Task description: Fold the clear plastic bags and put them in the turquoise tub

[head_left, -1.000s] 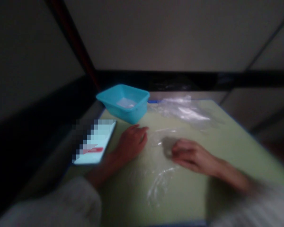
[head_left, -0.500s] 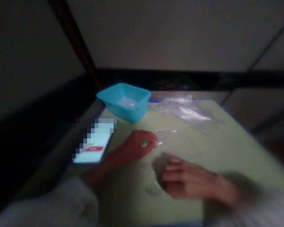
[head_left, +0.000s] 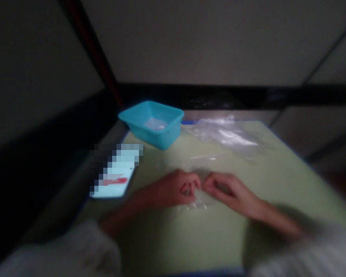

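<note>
A clear plastic bag (head_left: 200,205) lies at the middle of the pale green tabletop, its shiny folds showing just below my fingers. My left hand (head_left: 181,188) has its thumb and fingers pinched on the bag's edge. Close beside it on the right, my right hand (head_left: 229,188) is also closed, thumb against fingertips, nearly touching the left. Whatever sits between the right fingertips is too small and blurred to make out. Another piece of clear film (head_left: 207,157) lies just beyond both hands.
A turquoise basket (head_left: 167,136) with something clear inside stands at the table's back left. A lit phone (head_left: 115,188) lies at the left edge. Clear plastic bags (head_left: 230,136) are piled at the back, near a wall. The table (head_left: 276,173) has blue edging.
My left hand has moved slightly nearer and to the right. My right hand has turned and risen to meet it, its fingers now pinched together. The clear bag has shifted under them.
</note>
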{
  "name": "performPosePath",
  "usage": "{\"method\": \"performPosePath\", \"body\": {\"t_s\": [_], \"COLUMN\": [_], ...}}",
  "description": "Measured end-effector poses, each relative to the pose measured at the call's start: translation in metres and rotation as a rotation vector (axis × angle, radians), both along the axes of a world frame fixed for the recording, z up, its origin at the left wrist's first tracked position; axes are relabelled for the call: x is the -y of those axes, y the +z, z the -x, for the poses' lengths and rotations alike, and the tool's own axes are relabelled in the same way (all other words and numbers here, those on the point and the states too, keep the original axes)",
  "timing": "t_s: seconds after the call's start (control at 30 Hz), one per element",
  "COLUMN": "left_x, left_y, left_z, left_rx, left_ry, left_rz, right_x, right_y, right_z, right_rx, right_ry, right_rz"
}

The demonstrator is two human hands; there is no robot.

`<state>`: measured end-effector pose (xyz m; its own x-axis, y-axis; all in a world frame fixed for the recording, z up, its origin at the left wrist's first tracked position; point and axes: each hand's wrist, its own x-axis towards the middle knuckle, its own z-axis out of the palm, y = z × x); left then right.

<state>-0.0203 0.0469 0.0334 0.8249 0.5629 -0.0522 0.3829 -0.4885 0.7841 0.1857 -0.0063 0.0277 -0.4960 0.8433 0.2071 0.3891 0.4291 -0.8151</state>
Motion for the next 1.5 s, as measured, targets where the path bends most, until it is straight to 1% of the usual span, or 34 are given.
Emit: {"method": "performPosePath", "body": {"t_s": [0.1, 0.2, 0.27, 0.37, 0.47, 0.6, 0.7, 0.83, 0.93, 1.0, 1.03, 1.07, 1.17, 1.23, 1.27, 1.33, 1.4, 1.5], "left_x": [-0.003, -0.007, -0.009, -0.009, -0.009, -0.008, -0.007, -0.01, -0.016, -0.018, -0.018, -0.017, -0.009, -0.003, 0.0, 0.002, 0.002, -0.001], "left_y": [-0.002, -0.004, -0.007, -0.011, -0.015, -0.013, -0.008, -0.006, -0.007, -0.007, -0.007, -0.007, -0.008, -0.01, -0.012, -0.014, -0.015, -0.014], "left_z": [0.0, 0.001, 0.001, 0.003, 0.003, 0.003, 0.004, 0.009, 0.012, 0.011, 0.01, 0.007, -0.001, -0.005, -0.007, -0.008, -0.009, -0.007], "left_rx": [-0.013, -0.039, -0.069, -0.127, -0.183, -0.279, -0.342, -0.382, -0.419, -0.393, -0.345, -0.274, -0.043, 0.021, 0.03, 0.037, 0.052, 0.056], "left_ry": [0.077, 0.15, 0.176, 0.182, 0.199, 0.247, 0.273, 0.282, 0.353, 0.41, 0.414, 0.395, 0.243, 0.141, 0.109, 0.083, 0.08, 0.087], "left_rz": [-0.034, -0.073, -0.094, -0.123, -0.186, -0.294, -0.33, -0.346, -0.396, -0.412, -0.38, -0.313, 0.02, 0.205, 0.266, 0.343, 0.378, 0.362], "right_x": [-0.005, -0.008, -0.008, -0.008, -0.008, -0.01, -0.01, -0.01, -0.011, -0.011, -0.011, -0.011, -0.012, -0.012, -0.011, -0.011, -0.011, -0.01], "right_y": [0.001, -0.005, -0.009, -0.012, -0.014, -0.02, -0.023, -0.021, -0.02, -0.02, -0.02, -0.02, -0.02, -0.019, -0.018, -0.017, -0.016, -0.012], "right_z": [-0.008, -0.013, -0.013, -0.011, -0.011, -0.013, -0.015, -0.016, -0.016, -0.016, -0.017, -0.017, -0.017, -0.017, -0.017, -0.016, -0.016, -0.016], "right_rx": [-0.044, -0.046, -0.02, 0.049, 0.137, 0.221, 0.235, 0.226, 0.219, 0.221, 0.224, 0.228, 0.248, 0.264, 0.27, 0.277, 0.276, 0.263], "right_ry": [-0.07, -0.061, -0.04, -0.022, -0.019, -0.006, 0.011, 0.027, 0.035, 0.034, 0.035, 0.036, 0.043, 0.039, 0.033, 0.03, 0.037, 0.046], "right_rz": [0.111, 0.173, 0.187, 0.16, 0.084, -0.015, -0.015, 0.007, 0.028, 0.026, 0.023, 0.019, 0.009, 0.01, 0.011, 0.014, 0.013, 0.019]}}
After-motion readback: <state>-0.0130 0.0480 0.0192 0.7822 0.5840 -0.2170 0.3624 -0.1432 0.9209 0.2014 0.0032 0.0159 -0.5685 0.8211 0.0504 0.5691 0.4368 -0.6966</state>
